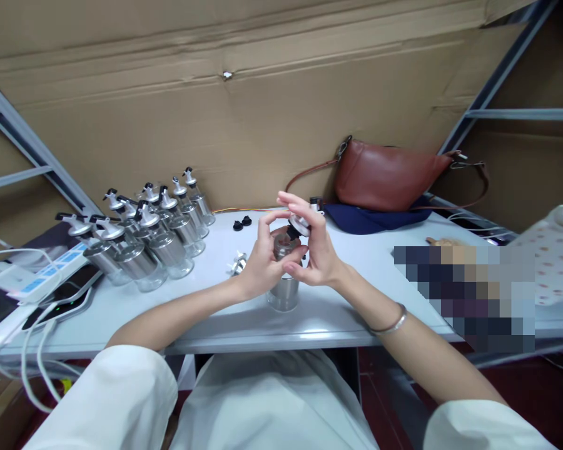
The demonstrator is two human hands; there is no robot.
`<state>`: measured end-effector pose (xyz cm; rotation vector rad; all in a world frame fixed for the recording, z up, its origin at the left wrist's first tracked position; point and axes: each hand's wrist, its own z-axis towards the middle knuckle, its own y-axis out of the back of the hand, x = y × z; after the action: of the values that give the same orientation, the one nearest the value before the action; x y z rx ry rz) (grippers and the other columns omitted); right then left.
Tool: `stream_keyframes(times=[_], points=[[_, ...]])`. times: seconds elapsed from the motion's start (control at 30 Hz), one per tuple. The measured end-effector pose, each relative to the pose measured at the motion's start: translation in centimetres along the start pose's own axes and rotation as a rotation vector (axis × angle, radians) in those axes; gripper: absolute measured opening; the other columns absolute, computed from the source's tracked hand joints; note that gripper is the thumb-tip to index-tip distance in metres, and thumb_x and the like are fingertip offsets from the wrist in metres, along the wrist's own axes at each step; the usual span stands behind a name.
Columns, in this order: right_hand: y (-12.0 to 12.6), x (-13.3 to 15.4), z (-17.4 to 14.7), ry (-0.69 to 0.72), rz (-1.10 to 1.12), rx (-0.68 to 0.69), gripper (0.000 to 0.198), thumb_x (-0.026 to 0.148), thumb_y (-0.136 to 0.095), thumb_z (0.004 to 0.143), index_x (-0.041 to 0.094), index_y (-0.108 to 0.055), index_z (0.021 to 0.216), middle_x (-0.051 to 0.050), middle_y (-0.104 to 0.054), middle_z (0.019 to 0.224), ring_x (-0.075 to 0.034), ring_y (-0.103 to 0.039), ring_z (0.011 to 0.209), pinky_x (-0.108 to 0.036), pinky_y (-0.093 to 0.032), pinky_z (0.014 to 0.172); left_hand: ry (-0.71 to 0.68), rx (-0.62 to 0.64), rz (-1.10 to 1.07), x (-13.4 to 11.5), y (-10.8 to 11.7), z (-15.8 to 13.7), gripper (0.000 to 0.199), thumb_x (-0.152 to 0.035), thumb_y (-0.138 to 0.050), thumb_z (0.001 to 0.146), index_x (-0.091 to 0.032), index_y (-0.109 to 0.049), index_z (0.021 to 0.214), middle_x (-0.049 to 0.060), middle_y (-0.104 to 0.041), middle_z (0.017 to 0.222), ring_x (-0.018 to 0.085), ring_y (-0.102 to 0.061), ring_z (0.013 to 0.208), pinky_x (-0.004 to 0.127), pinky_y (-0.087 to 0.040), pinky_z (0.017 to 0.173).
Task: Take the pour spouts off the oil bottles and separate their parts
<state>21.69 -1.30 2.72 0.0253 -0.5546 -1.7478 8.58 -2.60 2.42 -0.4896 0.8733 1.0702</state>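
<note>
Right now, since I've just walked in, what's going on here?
A person's right hand holds a tilted spout over an upright bottle on the table, the left hand close beside it. Whether spout and bottle touch is hard to tell. To the left, more bottles stand with spouts on.

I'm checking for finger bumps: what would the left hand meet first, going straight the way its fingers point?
Most likely the spout, close in front of the left hand, with the right hand just beyond. Depth is unclear, so they may already touch.
</note>
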Motion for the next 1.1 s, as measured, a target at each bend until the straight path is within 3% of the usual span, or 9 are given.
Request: stream_keyframes(times=[0.2,0.3,0.4,0.53,0.63,0.93,1.1], points=[[-0.2,0.3,-0.2,0.058,0.082,0.010,0.053,0.050,-0.057,0.082,0.030,-0.028,0.123,-0.013,-0.048,0.131,-0.030,-0.047,0.124,-0.053,-0.044,0.093,-0.155,0.027,-0.032,0.6,-0.3,-0.2,0.041,-0.029,-0.060,0.084,-0.029,-0.027,0.107,0.000,-0.051,0.094,0.008,-0.056,0.073,0.023,-0.049,0.065],[-0.1,0.5,-0.3,0.035,0.019,0.024,0.041,0.043,-0.053,0.084,0.027,-0.037,0.119,-0.012,-0.057,0.119,-0.029,-0.055,0.114,-0.046,-0.051,0.082,-0.209,0.008,-0.069,0.9,-0.4,-0.2,0.046,-0.033,-0.065,0.081,-0.030,-0.025,0.104,0.003,-0.047,0.110,0.008,-0.057,0.077,0.024,-0.050,0.066],[0.0,0.8,-0.3,0.044,-0.087,0.013,0.034,0.039,-0.051,0.083,0.026,-0.047,0.114,-0.010,-0.062,0.109,-0.026,-0.063,0.095,-0.040,-0.053,0.071,-0.182,-0.035,-0.086,1.1,-0.4,-0.3,0.052,-0.039,-0.069,0.076,-0.030,-0.025,0.101,0.004,-0.040,0.120,0.009,-0.058,0.080,0.025,-0.052,0.067],[0.1,1.2,-0.2,0.082,-0.148,-0.021,0.030,0.034,-0.052,0.082,0.027,-0.052,0.111,-0.005,-0.067,0.097,-0.021,-0.065,0.075,-0.036,-0.052,0.066,-0.076,0.016,-0.064,0.8,-0.2,-0.1,0.058,-0.045,-0.072,0.072,-0.029,-0.026,0.104,0.003,-0.047,0.107,0.010,-0.058,0.077,0.027,-0.053,0.069],[-0.2,1.2,-0.3,0.097,-0.135,-0.078,0.030,0.032,-0.053,0.082,0.028,-0.053,0.113,-0.003,-0.068,0.091,-0.018,-0.062,0.065,-0.032,-0.051,0.061,-0.089,0.033,-0.064,0.7,0.0,-0.1,0.056,-0.044,-0.071,0.073,-0.028,-0.030,0.105,0.003,-0.050,0.104,0.012,-0.058,0.080,0.028,-0.053,0.073],[-0.9,0.6,-0.9,0.049,-0.210,-0.134,0.034,0.049,-0.045,0.084,0.026,-0.059,0.105,-0.005,-0.069,0.084,-0.018,-0.063,0.062,-0.032,-0.052,0.056,-0.116,-0.040,-0.018,1.9,-0.1,-0.6,0.051,-0.043,-0.070,0.074,-0.027,-0.032,0.104,0.001,-0.055,0.099,0.010,-0.060,0.071,0.023,-0.051,0.060],[-0.9,0.7,-0.7,0.106,-0.207,-0.140,0.041,0.055,-0.038,0.088,0.025,-0.065,0.095,-0.005,-0.070,0.080,-0.018,-0.064,0.061,-0.031,-0.052,0.054,-0.202,-0.039,-0.018,2.1,-0.1,-0.7,0.042,-0.041,-0.067,0.078,-0.027,-0.033,0.100,-0.002,-0.057,0.092,0.011,-0.060,0.075,0.024,-0.050,0.065]])
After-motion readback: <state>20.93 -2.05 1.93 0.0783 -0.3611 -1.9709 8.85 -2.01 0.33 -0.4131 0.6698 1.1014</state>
